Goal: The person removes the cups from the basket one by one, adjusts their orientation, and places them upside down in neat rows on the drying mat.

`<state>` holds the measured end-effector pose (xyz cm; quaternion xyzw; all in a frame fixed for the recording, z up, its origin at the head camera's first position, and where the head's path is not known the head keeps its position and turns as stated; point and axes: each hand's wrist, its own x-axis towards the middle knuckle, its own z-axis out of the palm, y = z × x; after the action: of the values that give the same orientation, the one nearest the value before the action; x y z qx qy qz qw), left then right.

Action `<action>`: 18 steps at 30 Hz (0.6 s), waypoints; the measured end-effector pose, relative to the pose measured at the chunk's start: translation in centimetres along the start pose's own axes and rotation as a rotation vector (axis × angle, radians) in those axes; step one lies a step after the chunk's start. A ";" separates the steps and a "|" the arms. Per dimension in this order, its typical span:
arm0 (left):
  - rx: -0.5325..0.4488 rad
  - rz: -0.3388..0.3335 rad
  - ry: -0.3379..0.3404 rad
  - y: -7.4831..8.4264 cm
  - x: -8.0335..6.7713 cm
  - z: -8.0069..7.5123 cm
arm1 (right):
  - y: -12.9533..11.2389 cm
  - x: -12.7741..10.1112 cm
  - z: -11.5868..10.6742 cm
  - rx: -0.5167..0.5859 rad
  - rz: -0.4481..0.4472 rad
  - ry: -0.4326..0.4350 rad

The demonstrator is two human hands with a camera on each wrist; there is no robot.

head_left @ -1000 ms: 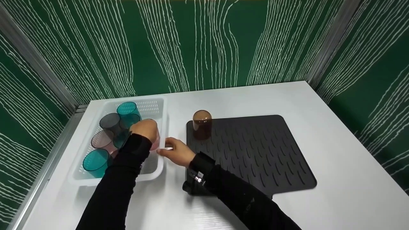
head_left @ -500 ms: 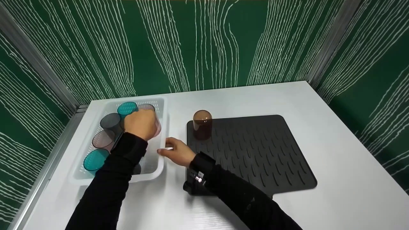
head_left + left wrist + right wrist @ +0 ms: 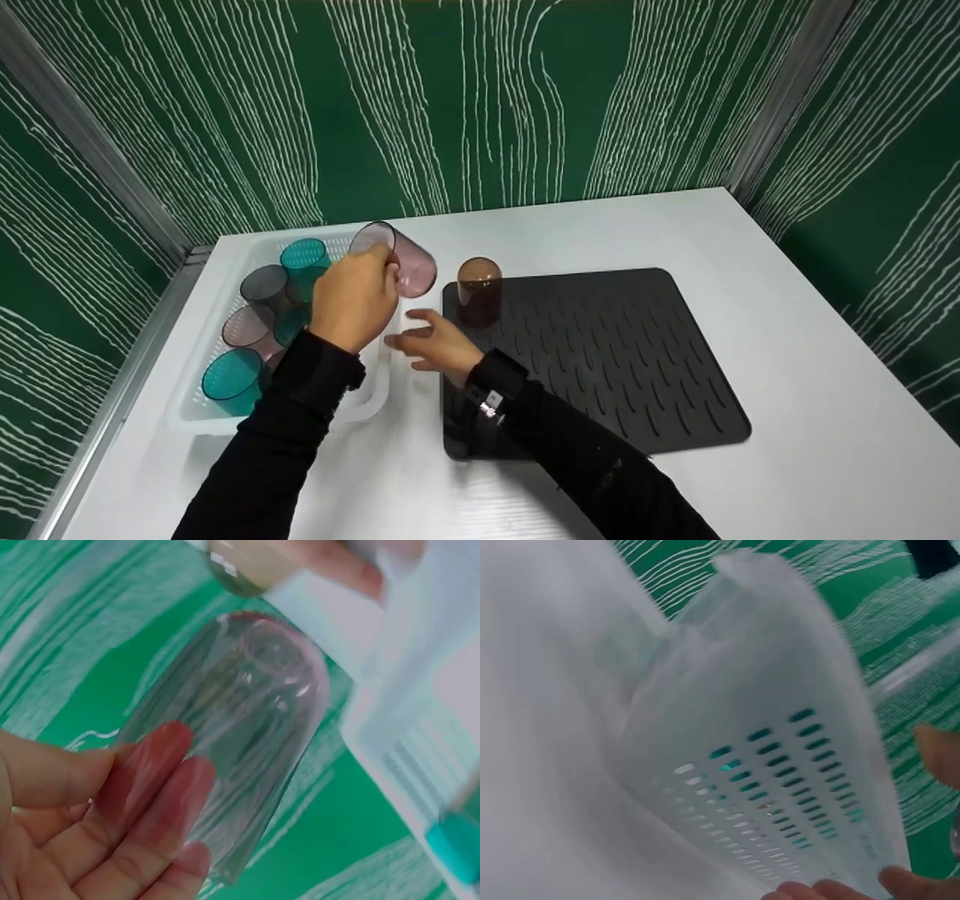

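The left hand (image 3: 352, 300) has its grip around a pink cup (image 3: 401, 259), tilted in the air above the right edge of the white basket (image 3: 367, 401). The right hand (image 3: 435, 346) is released, fingers straight, just beside the basket and the black mat (image 3: 600, 352). A brown cup (image 3: 479, 289) stands upside down on the mat.

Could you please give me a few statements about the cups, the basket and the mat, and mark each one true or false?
1. The left hand grips a pink cup, lifted clear of the white basket. True.
2. A brown cup stands upside down on the black mat. True.
3. The right hand holds a teal cup. False: it holds nothing, its fingers relaxed beside the basket.
4. The mat bears three cups. False: only the brown one.
5. Teal cups lie in the basket. True.
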<state>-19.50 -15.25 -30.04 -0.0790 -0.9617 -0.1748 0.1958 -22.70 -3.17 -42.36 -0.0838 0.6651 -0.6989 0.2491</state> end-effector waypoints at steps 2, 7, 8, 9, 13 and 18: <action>-0.114 -0.025 0.026 0.3 -0.2 0.0 | -0.5 -0.2 -0.9 0.109 -0.002 0.027; -0.434 -0.075 0.074 1.2 -0.7 0.4 | -2.1 -1.0 -3.3 0.310 -0.119 0.069; -0.494 -0.083 0.077 1.3 -0.8 0.6 | -2.5 -1.1 -3.7 0.341 -0.156 0.073; -0.547 -0.089 0.078 1.5 -1.0 0.8 | -2.8 -1.3 -4.1 0.364 -0.191 0.078; -0.685 -0.105 0.076 2.3 -1.7 1.9 | -3.6 -1.9 -5.3 0.417 -0.326 0.101; -0.770 -0.115 0.061 2.8 -2.6 3.5 | -3.7 -2.5 -6.3 0.449 -0.484 0.138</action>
<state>-17.70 -11.60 -33.24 -0.0874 -0.8223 -0.5360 0.1701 -24.22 3.53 -38.84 -0.1349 0.4707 -0.8709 0.0424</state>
